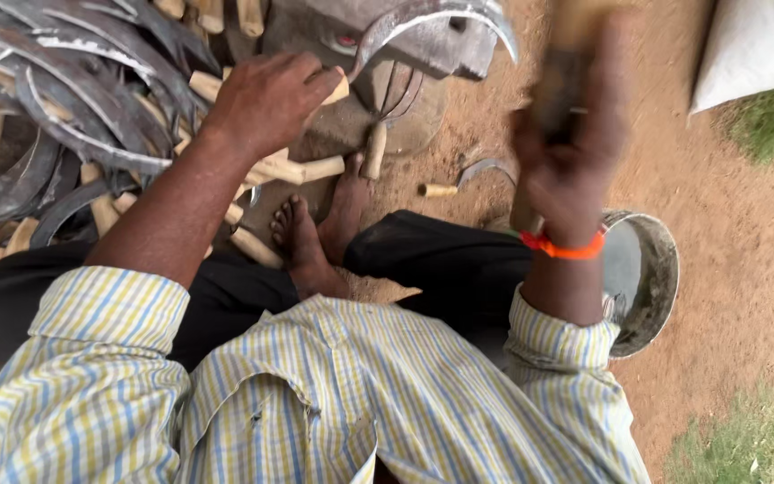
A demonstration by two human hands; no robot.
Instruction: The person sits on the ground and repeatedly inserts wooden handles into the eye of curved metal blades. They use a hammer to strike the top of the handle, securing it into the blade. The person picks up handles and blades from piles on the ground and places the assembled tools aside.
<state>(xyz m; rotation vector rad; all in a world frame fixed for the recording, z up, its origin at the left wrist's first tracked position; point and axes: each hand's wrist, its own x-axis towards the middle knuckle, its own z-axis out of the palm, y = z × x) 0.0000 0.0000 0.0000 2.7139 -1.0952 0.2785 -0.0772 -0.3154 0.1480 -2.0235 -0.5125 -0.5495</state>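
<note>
A person in a striped shirt [315, 394] sits cross-legged on bare earth [727, 215], bare feet [315, 229] tucked against a stone block [378, 99]. The left hand [266, 99] grasps the wooden handle [338, 90] of a sickle [432, 22], holding its curved blade across the top of the block. The right hand [566, 152], blurred and raised, is clenched around a hammer [562, 72]; an orange band [564, 246] circles that wrist. A heap of finished sickles [73, 99] with pale handles lies at the block's left side. One small sickle [468, 179] lies on the ground just right of the block. A metal bowl [651, 278] sits on the ground below the right wrist.
</note>
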